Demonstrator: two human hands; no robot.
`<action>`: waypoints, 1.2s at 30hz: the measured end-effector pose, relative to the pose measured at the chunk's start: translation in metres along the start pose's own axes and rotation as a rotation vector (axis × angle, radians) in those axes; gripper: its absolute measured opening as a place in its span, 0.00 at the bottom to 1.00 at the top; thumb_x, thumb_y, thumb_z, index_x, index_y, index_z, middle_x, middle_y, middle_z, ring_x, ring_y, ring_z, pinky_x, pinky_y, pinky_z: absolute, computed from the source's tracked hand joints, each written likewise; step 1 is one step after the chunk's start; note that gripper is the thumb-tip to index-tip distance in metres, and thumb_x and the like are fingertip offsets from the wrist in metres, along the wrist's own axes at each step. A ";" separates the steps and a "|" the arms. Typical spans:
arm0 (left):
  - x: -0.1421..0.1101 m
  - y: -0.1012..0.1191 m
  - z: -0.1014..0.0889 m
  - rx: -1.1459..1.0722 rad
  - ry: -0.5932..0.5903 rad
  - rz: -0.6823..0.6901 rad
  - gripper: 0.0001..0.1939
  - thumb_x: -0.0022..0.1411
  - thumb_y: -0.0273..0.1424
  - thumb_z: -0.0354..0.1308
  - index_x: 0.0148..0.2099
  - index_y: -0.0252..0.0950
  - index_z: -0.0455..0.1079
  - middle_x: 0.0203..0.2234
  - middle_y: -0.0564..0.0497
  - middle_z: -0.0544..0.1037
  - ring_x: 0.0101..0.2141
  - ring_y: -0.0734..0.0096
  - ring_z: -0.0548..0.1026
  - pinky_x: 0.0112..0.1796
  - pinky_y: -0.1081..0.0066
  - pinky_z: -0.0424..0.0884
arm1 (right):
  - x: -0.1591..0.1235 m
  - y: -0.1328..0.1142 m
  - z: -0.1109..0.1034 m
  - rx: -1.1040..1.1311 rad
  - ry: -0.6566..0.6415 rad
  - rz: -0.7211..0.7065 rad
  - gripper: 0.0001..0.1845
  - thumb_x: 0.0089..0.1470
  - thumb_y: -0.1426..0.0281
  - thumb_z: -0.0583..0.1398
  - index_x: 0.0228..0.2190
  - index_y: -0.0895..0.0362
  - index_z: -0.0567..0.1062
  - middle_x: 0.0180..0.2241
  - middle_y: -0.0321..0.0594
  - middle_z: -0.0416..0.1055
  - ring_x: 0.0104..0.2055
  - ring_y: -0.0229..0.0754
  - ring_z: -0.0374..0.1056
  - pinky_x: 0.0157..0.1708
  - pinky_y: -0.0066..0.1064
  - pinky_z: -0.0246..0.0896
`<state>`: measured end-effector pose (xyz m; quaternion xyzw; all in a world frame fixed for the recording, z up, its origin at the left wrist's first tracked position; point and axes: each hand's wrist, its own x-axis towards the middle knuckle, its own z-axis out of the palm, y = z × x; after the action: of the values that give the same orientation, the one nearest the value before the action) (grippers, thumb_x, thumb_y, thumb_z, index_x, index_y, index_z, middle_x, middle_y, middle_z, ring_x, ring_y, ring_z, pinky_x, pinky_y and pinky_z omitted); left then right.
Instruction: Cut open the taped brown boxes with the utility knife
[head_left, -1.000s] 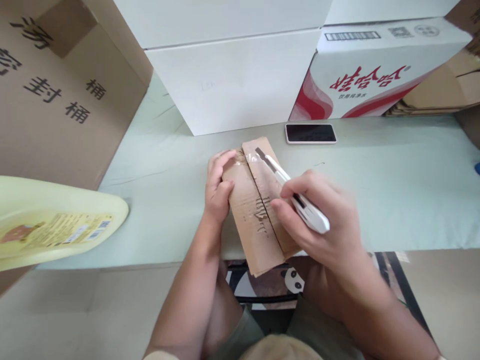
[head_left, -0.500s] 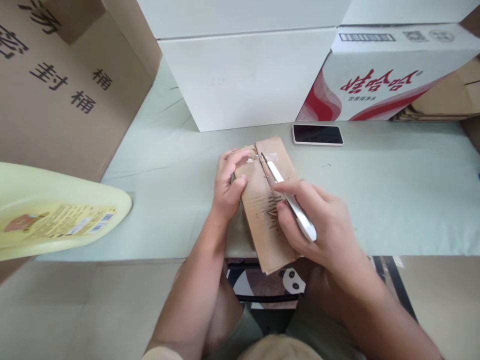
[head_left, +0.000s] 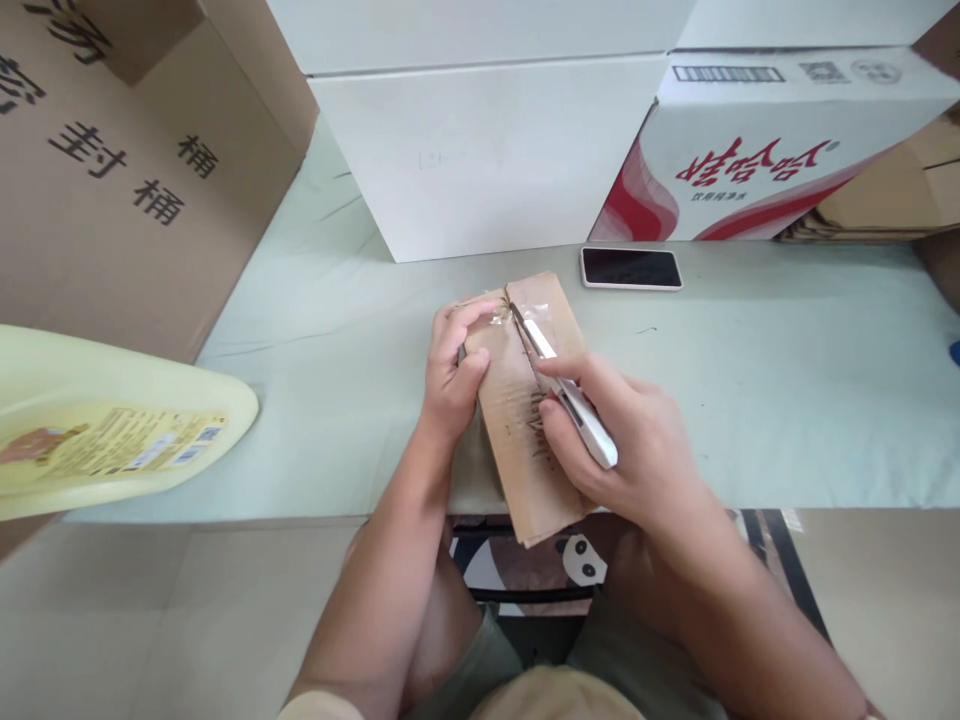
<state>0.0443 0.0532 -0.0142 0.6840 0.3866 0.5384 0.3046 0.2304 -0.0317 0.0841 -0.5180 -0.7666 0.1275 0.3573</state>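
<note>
A small brown cardboard box point(head_left: 517, 440) lies slantwise at the table's front edge, its near end jutting past it. Dark marks and a centre seam show on its top, with clear tape point(head_left: 537, 318) at the far end. My left hand point(head_left: 455, 365) grips the box's left side near that end, thumb on top. In my right hand point(head_left: 626, 430) is a white utility knife point(head_left: 574, 405), fingers closed round its handle. The dark blade tip touches or nearly touches the seam by the tape. My right palm hides part of the box's right side.
Beyond the box lies a phone point(head_left: 631, 268) on the pale green tablecloth point(head_left: 787, 400). White cartons point(head_left: 487, 160) and a red-and-white carton point(head_left: 750, 150) stand at the back. To the left are a large brown carton point(head_left: 150, 250) and a yellow bottle point(head_left: 187, 390).
The knife in my right hand has shifted slightly left, its tip now at the seam by the tape. My left hand keeps its grip on the box. The whole view has shifted a little.
</note>
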 end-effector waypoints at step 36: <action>-0.002 -0.011 -0.001 -0.010 0.074 0.064 0.23 0.72 0.52 0.54 0.59 0.47 0.74 0.54 0.45 0.76 0.60 0.51 0.73 0.63 0.51 0.70 | -0.019 0.070 0.021 0.202 0.600 0.154 0.09 0.64 0.69 0.58 0.46 0.50 0.73 0.34 0.36 0.76 0.27 0.39 0.71 0.29 0.33 0.67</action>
<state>0.0405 0.0571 -0.0242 0.6742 0.3729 0.5745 0.2763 0.2691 -0.0145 0.0217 -0.5509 -0.5690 0.0711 0.6063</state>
